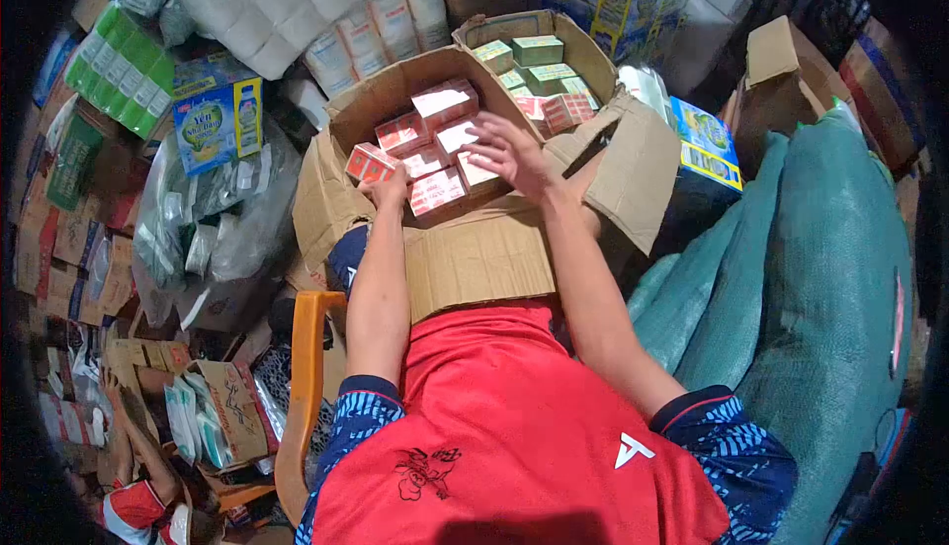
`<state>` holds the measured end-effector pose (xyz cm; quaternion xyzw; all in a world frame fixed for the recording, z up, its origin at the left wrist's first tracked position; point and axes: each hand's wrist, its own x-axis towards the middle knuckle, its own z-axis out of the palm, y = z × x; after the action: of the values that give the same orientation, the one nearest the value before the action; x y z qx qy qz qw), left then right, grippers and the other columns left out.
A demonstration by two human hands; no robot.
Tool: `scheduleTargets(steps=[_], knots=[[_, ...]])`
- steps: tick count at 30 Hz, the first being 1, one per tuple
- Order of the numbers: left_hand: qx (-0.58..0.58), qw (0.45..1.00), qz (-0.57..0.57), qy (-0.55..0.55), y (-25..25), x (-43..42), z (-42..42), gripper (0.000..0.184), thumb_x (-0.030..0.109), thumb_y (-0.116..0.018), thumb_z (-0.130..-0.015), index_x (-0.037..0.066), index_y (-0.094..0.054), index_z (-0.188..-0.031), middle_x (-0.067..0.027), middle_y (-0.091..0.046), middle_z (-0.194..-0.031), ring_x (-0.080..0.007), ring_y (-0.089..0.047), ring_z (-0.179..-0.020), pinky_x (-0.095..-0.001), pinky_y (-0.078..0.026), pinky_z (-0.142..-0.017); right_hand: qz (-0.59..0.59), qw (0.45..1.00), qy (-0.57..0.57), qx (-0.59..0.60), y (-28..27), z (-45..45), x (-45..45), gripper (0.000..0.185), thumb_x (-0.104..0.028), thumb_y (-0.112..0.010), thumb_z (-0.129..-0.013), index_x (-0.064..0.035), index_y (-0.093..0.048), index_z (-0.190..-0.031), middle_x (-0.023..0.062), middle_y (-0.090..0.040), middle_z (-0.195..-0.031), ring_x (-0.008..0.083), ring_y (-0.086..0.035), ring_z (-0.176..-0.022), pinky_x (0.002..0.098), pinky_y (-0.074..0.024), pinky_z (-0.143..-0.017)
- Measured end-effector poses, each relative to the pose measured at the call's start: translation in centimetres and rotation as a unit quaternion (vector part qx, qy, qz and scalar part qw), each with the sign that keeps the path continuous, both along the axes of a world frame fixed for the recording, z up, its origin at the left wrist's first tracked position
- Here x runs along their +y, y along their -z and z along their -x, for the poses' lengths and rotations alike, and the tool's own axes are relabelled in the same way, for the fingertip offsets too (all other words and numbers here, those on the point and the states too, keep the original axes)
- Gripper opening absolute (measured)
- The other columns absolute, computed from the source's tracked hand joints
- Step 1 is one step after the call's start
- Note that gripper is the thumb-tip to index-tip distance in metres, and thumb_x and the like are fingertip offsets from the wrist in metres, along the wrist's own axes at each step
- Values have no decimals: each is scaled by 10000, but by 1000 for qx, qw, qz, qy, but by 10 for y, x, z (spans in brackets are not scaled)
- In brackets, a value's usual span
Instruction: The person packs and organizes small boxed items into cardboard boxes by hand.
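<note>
An open cardboard box (478, 260) stands between my knees, with several small red-and-white cartons (444, 102) inside. At its left side, my left hand (386, 189) grips a small red-and-white carton (370, 163), thumb and fingers at its near end. My right hand (516, 158) is over the right part of the box, fingers apart, nothing visible in them. Below those fingertips is a whitish-topped carton (457, 137). Right behind stands a second open cardboard box (593, 33) with green-and-white cartons (539, 49) and a few red ones.
Large green woven sacks (830, 278) fill the right side. A plastic bag (222, 229) and a blue-and-yellow carton (217, 126) are at the left. White wrapped rolls (257, 1) are stacked behind. An orange chair arm (300, 387) is beside me. Another person (138, 491) is at lower left.
</note>
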<state>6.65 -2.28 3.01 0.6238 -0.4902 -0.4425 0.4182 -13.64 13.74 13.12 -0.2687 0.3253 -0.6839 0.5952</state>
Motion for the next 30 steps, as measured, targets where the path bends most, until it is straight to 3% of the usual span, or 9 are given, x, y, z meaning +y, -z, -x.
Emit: scheduleTargets(steps=[4,7,11,15,19,21,23,26,30], knots=[[-110,992,22,-57,25,-18,0,802,441,-732,-781,-1,-262,-1259,-198,-458,-1170,-285,-526,-1076,-401,-450,-931,-116,991,-1,-59,69,-12,-38,605,-350,-619,-902,-52,-393,-1378,159,-500,-1298,262,-604,-1037,378,-537,-867],[184,977,105,18,-31,21,7,729,439,-705,-802,20,-317,-1257,-175,-452,-1149,-264,-472,-1124,-401,-387,-980,-183,983,-1,-1,64,-32,-29,741,-459,-643,-866,-94,-331,-1430,166,-428,-1354,286,-570,-1063,419,-514,-897],[163,941,276,108,-22,7,12,672,567,-554,-887,-1,-435,-1227,-125,-526,-1114,-225,-497,-1048,-350,-379,-930,-200,979,11,-40,39,-50,-18,884,-571,-725,-750,-199,-318,-1440,167,-343,-1424,342,-527,-1129,498,-485,-935],[197,948,89,235,-12,6,18,798,657,-330,-936,-49,-571,-1222,-189,-653,-1029,-195,-630,-781,-296,-495,-698,-131,987,-27,-84,52,-52,-25,711,-525,-698,-799,-186,-421,-1360,153,-451,-1308,285,-542,-1104,450,-521,-910],[177,960,-57,210,-4,-2,3,843,705,-295,-920,-28,-709,-881,-139,-675,-737,-144,-566,-469,-220,-429,-421,-180,981,48,-60,57,-43,-22,448,-450,-671,-834,-106,-583,-1106,92,-612,-1005,173,-594,-820,335,-569,-647],[174,971,-88,139,51,-43,-6,680,586,-434,-925,-37,-703,-889,-120,-684,-742,-167,-596,-526,-288,-468,-462,-157,986,39,-50,32,-40,-16,458,-445,-676,-825,-98,-587,-1110,76,-628,-957,153,-604,-769,310,-544,-567],[-197,973,47,109,105,-71,-19,571,485,-549,-871,-47,-667,-1044,-149,-694,-928,-232,-656,-724,-398,-533,-616,-89,991,-21,-100,22,-28,-16,464,-448,-675,-822,-95,-591,-1112,65,-633,-964,143,-610,-777,306,-543,-568],[-279,952,-44,117,78,-41,-7,591,432,-622,-812,-32,-610,-1176,-171,-661,-1094,-291,-639,-959,-471,-513,-823,-13,989,-16,-148,-25,-15,6,532,-455,-649,-840,-46,-573,-1171,66,-638,-1022,171,-633,-840,289,-552,-672],[-68,957,-218,178,86,-45,-8,536,326,-632,-845,-29,-563,-1240,-189,-652,-1079,-311,-626,-966,-440,-522,-703,69,985,17,-155,-38,13,26,605,-435,-635,-854,-51,-490,-1299,84,-615,-1147,221,-615,-1034,373,-534,-878]])
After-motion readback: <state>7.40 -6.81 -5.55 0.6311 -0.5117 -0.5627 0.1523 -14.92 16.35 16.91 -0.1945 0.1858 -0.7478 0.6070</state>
